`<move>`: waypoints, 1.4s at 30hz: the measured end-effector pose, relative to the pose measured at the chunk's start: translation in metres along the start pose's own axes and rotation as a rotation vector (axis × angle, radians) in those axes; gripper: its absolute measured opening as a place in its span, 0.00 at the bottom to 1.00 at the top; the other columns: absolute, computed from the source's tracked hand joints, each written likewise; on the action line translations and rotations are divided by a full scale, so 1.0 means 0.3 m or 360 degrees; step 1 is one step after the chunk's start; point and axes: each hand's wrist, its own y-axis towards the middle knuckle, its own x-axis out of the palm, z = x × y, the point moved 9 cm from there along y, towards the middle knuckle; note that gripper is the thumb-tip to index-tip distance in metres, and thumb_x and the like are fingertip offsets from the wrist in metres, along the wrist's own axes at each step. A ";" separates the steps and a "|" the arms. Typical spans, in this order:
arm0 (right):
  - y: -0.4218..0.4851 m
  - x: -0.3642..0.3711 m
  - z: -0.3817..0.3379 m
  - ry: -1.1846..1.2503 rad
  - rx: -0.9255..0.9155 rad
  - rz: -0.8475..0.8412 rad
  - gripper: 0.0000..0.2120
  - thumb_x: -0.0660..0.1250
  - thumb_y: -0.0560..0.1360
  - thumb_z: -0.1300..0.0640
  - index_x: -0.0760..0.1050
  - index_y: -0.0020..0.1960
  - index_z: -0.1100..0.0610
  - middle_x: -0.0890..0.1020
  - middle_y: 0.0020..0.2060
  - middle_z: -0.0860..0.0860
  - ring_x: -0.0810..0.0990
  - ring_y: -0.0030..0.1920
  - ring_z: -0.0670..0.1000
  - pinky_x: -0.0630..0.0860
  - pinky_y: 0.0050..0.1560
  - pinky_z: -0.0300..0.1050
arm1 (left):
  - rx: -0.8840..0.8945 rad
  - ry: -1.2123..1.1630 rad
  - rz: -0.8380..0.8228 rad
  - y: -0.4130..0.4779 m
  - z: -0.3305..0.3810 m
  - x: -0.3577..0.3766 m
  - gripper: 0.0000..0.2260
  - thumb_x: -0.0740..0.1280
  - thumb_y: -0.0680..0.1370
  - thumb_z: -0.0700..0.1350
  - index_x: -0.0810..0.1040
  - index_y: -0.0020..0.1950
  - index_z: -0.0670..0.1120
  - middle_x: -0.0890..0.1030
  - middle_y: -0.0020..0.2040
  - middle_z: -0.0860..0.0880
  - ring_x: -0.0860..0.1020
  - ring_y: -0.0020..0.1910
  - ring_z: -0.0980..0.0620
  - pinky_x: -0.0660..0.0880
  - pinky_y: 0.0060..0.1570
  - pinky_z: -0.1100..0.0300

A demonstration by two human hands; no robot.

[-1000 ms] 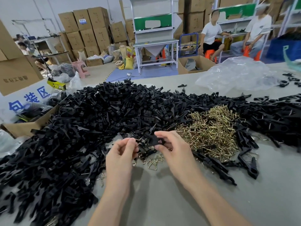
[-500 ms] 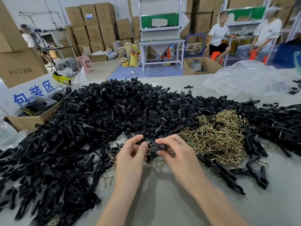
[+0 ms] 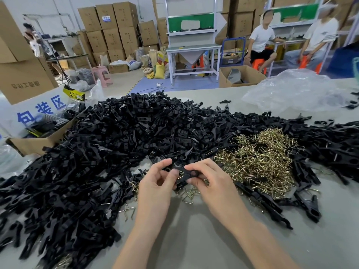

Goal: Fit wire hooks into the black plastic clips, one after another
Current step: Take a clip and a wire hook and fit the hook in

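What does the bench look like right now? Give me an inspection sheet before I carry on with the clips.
Surface: grey table, bare near the person, covered farther back.
Job's things: large heap of black clips; pile of wire hooks to its right; one held clip, whether a hook is in it cannot be told.
Clutter: clear plastic bag far right; open cardboard box at the left edge.
Grips: left hand and right hand both pinch the held clip.
Cables: one thin cable on the floor beyond the table.
Surroundings: stacked cartons, white workbench, seated people.
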 end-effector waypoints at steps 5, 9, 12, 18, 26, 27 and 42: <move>-0.003 0.020 -0.019 -0.0200 -0.0096 -0.0041 0.14 0.74 0.75 0.59 0.81 0.60 0.50 0.76 0.49 0.39 0.75 0.48 0.35 0.70 0.50 0.29 | -0.0039 0.0144 -0.0078 -0.015 0.004 0.045 0.14 0.62 0.83 0.41 0.80 0.57 0.59 0.85 0.43 0.56 0.84 0.40 0.52 0.81 0.41 0.61; -0.004 0.020 -0.023 0.0014 -0.0048 -0.0012 0.18 0.77 0.72 0.53 0.77 0.54 0.35 0.76 0.49 0.34 0.75 0.51 0.35 0.68 0.51 0.25 | -0.0413 -0.0375 -0.0193 -0.020 -0.043 0.073 0.12 0.62 0.79 0.51 0.84 0.55 0.53 0.86 0.50 0.44 0.83 0.47 0.44 0.79 0.49 0.47; -0.010 0.020 -0.041 0.0090 -0.0068 0.0068 0.13 0.77 0.71 0.47 0.77 0.51 0.36 0.78 0.50 0.36 0.77 0.54 0.39 0.70 0.53 0.28 | -0.0644 -0.0710 -0.0296 -0.034 -0.060 0.118 0.20 0.62 0.79 0.60 0.85 0.53 0.46 0.85 0.51 0.41 0.82 0.48 0.45 0.74 0.55 0.47; -0.017 0.039 -0.086 -0.0198 -0.0331 0.0093 0.12 0.66 0.76 0.40 0.81 0.53 0.44 0.79 0.53 0.37 0.73 0.58 0.42 0.70 0.62 0.47 | -0.0788 -0.1066 -0.0498 -0.071 -0.026 0.185 0.19 0.61 0.80 0.52 0.81 0.55 0.37 0.83 0.50 0.38 0.83 0.48 0.48 0.81 0.45 0.57; -0.025 0.085 -0.082 -0.0282 -0.0430 -0.0163 0.09 0.67 0.75 0.39 0.80 0.52 0.41 0.74 0.63 0.39 0.70 0.65 0.43 0.67 0.68 0.44 | -0.1058 -0.1452 -0.0587 -0.098 -0.032 0.203 0.15 0.59 0.70 0.38 0.75 0.56 0.41 0.76 0.44 0.41 0.78 0.44 0.45 0.75 0.47 0.53; -0.024 0.085 -0.081 -0.0283 -0.0426 -0.0177 0.09 0.67 0.75 0.39 0.80 0.52 0.41 0.74 0.63 0.39 0.70 0.65 0.43 0.68 0.68 0.44 | -0.1061 -0.1453 -0.0575 -0.100 -0.036 0.206 0.13 0.59 0.71 0.38 0.76 0.54 0.41 0.77 0.45 0.41 0.78 0.44 0.45 0.75 0.47 0.53; -0.024 0.084 -0.070 -0.0256 -0.0429 -0.0132 0.09 0.67 0.75 0.46 0.82 0.52 0.45 0.74 0.68 0.41 0.72 0.64 0.47 0.71 0.66 0.50 | -0.0844 -0.1071 -0.0236 -0.084 -0.047 0.185 0.14 0.62 0.82 0.49 0.82 0.47 0.42 0.71 0.31 0.48 0.69 0.28 0.55 0.73 0.29 0.62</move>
